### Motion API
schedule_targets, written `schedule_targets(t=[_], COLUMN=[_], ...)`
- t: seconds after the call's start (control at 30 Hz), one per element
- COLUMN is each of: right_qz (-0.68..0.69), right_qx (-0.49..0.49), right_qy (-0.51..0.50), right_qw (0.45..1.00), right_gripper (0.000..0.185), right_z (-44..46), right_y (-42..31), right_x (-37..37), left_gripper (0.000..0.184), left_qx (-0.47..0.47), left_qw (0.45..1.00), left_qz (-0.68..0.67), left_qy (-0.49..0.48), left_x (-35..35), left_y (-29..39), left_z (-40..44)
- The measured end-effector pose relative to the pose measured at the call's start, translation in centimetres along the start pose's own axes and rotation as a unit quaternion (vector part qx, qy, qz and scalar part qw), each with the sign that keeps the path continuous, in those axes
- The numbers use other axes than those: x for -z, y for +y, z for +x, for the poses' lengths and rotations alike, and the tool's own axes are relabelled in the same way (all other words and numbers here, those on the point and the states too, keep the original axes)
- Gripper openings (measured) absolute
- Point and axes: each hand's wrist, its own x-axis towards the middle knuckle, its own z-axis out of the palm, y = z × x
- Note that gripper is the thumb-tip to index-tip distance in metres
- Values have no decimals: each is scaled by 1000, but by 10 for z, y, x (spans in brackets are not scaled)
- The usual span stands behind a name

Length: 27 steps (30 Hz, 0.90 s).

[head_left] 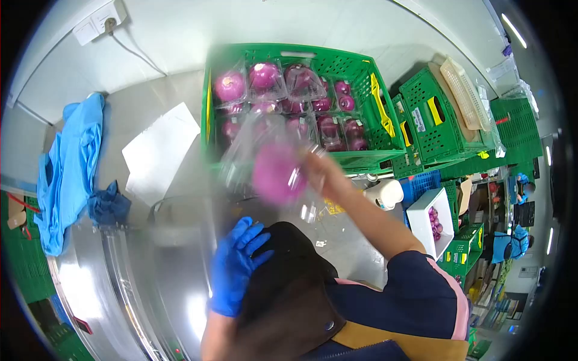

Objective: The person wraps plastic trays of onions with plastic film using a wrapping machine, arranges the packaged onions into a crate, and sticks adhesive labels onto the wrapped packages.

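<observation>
My right hand [322,174], blurred by motion, grips a clear plastic clamshell pack holding a purple onion [280,174]. The pack is in the air in front of the near side of a green crate [346,65]. Inside that crate, clear packs of purple onions [265,75] stand in rows. My left hand [235,268], in a blue glove, is low and close to my body by the steel counter. Its fingers are apart and nothing is in them.
On the steel counter to the left lie a white sheet [159,153], a blue garment [72,171] and a crumpled dark blue glove [109,204]. More green crates [430,117] stand at the right. A white bin with onions [415,216] sits below them. People work at far right.
</observation>
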Motion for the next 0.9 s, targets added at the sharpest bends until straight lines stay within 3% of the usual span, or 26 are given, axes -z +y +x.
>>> schedule_targets(t=[0.07,0.1,0.23,0.33,0.47,0.57,0.6,0.67,0.73,0.83,0.9], right_qz=[117,116,43,-41,-37,-69,-28,7,-121,-160,-300], right_qx=[180,210,355,329,297,287,223,160,124,27,7], right_qy=[84,105,290,394,414,371,370,319,267,121,181], right_qw=[973,965,888,858,860,881,901,934,948,979,937], right_gripper=[46,41,50,53,45,45,48,61,69,58,51], right_z=[45,62,137,162,198,230,214,217,223,245,258], right_y=[-25,-43,-86,-88,-63,-44,-56,-60,-54,-45,-64], right_x=[55,92,215,239,257,276,236,258,284,388,404], left_gripper=[54,56,45,39,38,38,38,38,38,37,35], left_qx=[27,40,39,84,105,83,74,45,66,74,27], left_qw=[997,993,992,993,993,994,995,996,995,993,995], left_qz=[69,102,120,82,42,46,46,30,31,-18,-43], left_qy=[-30,-44,13,17,31,50,55,77,71,93,88], left_x=[24,37,44,45,49,50,53,60,57,68,88], left_y=[3,2,-10,-17,-19,-15,-13,-13,-10,-5,-24], left_z=[3,2,-4,-2,1,-3,-4,-7,-3,-12,-16])
